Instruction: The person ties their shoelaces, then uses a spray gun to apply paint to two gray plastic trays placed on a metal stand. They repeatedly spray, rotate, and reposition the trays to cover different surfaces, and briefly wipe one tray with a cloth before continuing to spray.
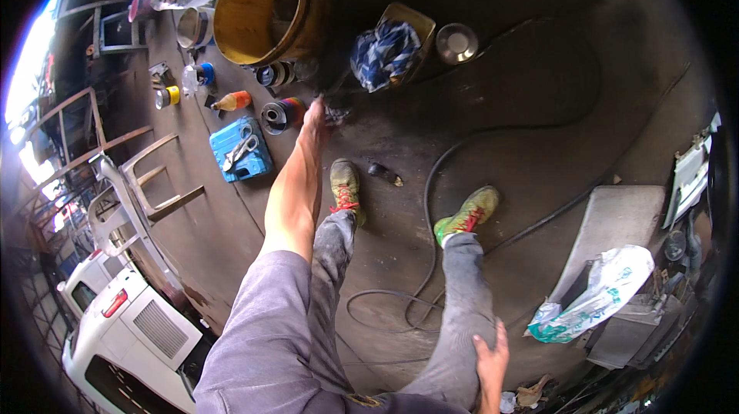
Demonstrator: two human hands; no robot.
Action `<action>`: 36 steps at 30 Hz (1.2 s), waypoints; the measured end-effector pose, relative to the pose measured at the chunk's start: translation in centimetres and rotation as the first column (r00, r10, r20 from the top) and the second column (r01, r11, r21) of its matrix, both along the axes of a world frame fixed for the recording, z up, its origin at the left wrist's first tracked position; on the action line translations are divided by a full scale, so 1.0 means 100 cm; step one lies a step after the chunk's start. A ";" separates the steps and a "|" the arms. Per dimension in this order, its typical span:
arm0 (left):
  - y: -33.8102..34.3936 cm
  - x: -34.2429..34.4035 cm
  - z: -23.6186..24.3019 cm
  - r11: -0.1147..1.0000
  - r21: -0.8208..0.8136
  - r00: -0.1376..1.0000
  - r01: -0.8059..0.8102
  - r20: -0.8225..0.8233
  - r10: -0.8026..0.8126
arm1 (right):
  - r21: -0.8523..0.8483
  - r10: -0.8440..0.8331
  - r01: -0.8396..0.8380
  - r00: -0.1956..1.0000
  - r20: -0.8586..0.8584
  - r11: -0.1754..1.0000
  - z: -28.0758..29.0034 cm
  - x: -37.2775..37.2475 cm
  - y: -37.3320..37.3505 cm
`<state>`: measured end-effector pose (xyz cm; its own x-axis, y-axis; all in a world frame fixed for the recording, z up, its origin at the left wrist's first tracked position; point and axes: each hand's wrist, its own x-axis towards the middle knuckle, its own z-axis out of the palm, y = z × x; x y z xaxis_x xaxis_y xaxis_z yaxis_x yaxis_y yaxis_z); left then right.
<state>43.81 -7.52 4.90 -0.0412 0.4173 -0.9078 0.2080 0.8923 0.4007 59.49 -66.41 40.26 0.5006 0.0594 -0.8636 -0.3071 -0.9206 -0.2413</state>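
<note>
My left hand (314, 115) is stretched down to the floor beside an open paint can (275, 116) with a red and purple side. Its fingers are blurred and partly hidden. A crumpled, shiny clear-looking piece (336, 115) lies just right of it; whether I grip it cannot be told. My right hand (491, 358) rests on my right leg near the knee, fingers apart and nothing in it. Left of the paint can lies a blue tool case (260, 154) with scissors-like metal snips (241, 150) on top. An orange-capped bottle (231, 101) is behind the case.
A large yellow bucket (231, 25) stands at the far left, a tray with a blue-and-white cloth (387, 52) right of it, near a round metal dish (456, 44). A black hose (429, 206) loops across the floor. A plastic bag (608, 287) lies right; metal frames (127, 206) stand left.
</note>
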 end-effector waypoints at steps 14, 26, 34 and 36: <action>-0.009 0.026 -0.080 0.935 0.003 0.933 -0.355 0.067 0.354 | -0.286 0.047 0.003 0.984 0.169 0.958 0.021 -0.066 0.053; -0.267 -0.012 0.127 0.943 0.332 0.981 0.037 -0.191 0.029 | -0.289 0.259 -0.233 0.965 0.052 0.928 0.026 -0.063 0.036; -0.350 0.151 0.416 0.801 0.390 0.889 0.454 -0.139 -0.437 | 0.189 0.387 -0.561 0.741 0.548 0.806 0.139 0.075 0.075; -0.360 0.176 0.454 0.683 0.405 0.774 0.608 -0.113 -0.623 | 0.304 0.368 -0.592 0.748 0.552 0.747 0.171 0.098 0.091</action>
